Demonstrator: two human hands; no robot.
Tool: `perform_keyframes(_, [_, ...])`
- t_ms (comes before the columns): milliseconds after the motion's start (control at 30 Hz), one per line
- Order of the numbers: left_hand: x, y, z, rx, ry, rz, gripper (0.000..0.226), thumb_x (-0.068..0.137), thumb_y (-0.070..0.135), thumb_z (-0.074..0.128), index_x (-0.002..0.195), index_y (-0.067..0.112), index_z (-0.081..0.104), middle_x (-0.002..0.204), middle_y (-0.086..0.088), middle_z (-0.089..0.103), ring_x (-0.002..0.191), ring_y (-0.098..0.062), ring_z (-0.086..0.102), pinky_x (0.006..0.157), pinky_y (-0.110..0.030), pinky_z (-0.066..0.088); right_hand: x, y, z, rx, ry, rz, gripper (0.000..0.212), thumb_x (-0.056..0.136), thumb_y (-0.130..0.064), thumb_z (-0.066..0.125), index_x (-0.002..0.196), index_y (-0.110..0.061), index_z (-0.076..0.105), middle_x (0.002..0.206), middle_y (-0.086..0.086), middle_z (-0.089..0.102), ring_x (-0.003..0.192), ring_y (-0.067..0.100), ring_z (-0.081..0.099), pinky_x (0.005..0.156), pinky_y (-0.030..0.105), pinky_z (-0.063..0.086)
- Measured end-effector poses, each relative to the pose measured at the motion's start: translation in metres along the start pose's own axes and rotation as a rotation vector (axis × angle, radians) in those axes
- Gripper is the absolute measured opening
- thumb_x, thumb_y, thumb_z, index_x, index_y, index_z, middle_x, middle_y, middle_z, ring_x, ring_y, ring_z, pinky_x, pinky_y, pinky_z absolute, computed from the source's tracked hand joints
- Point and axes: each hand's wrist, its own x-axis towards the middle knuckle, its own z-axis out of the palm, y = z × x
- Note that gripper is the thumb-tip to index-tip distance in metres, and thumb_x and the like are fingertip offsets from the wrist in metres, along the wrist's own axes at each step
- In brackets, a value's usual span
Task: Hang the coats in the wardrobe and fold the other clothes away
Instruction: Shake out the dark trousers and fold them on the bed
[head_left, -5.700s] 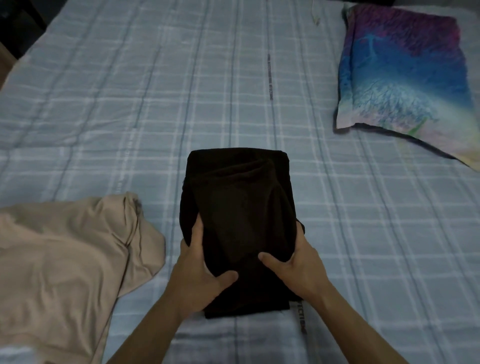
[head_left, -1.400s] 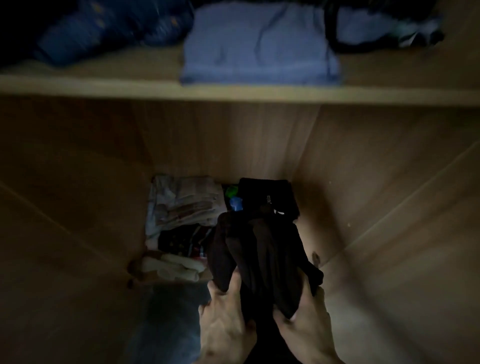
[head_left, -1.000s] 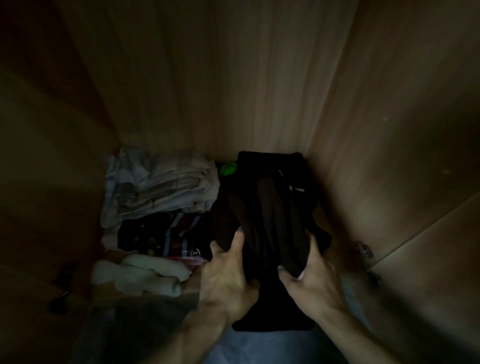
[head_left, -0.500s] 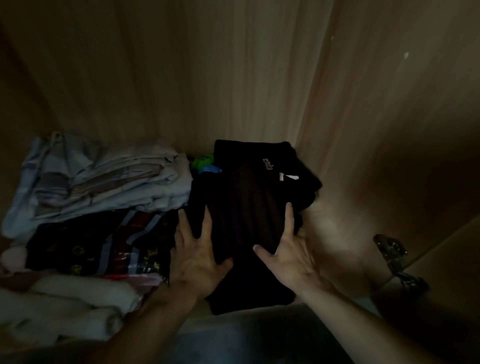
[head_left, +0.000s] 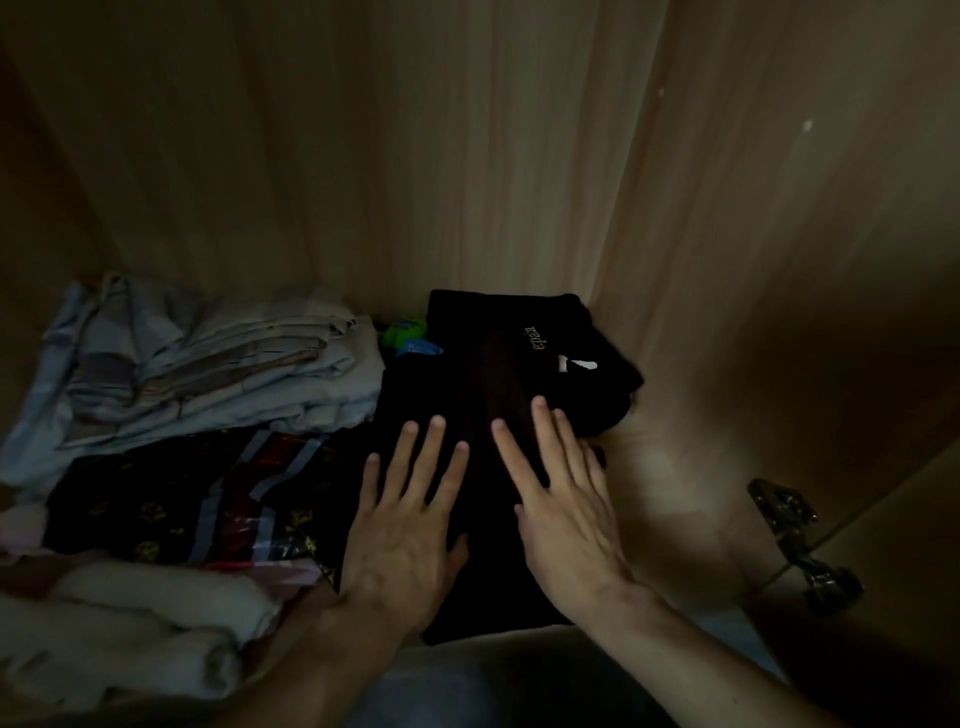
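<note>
The folded dark brown garment (head_left: 488, 374) lies on a black folded piece with a small light logo (head_left: 571, 332), in the right back corner of the dim wooden wardrobe compartment (head_left: 467, 156). My left hand (head_left: 410, 514) rests flat on the garment's left part, fingers straight and spread. My right hand (head_left: 561, 499) lies flat on its right part, fingers straight. Neither hand grips the cloth.
A stack of pale folded fabrics (head_left: 208, 364) sits at the left, over a dark patterned plastic-wrapped item (head_left: 182, 499). White rolled cloth (head_left: 130, 623) lies at the front left. A green and blue thing (head_left: 410, 338) peeks out at the back. A metal hinge (head_left: 789, 535) is on the right wall.
I carried the folded dark garment from the bed into the wardrobe and set it on the black pile. My hands let go of its sides and now lie flat on top.
</note>
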Motion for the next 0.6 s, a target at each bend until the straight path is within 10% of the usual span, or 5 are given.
perform_keyframes(367, [0.015,-0.018,0.02,-0.095,-0.137,0.004,0.077,0.088,0.063,0.011,0.153,0.036,-0.02,0.16,0.002,-0.033,0.147,-0.019,-0.031,0.122,-0.047,-0.009,0.025,0.033,0.035,0.048,-0.105,0.059,0.066,0.096,-0.056,0.016,0.156,-0.037,-0.003,0.165,-0.002,-0.016,0.152,0.017,-0.011,0.119,0.05,0.022])
perform_keyframes(600, [0.025,-0.02,0.017,-0.085,-0.224,-0.017,0.076,0.094,0.061,0.02,0.152,0.038,-0.023,0.158,0.001,-0.035,0.146,-0.019,-0.033,0.119,-0.044,-0.016,0.033,0.037,0.037,0.063,-0.211,0.1,0.069,0.091,-0.06,0.009,0.155,-0.04,-0.009,0.162,-0.006,-0.025,0.149,0.013,-0.02,0.119,0.053,0.018])
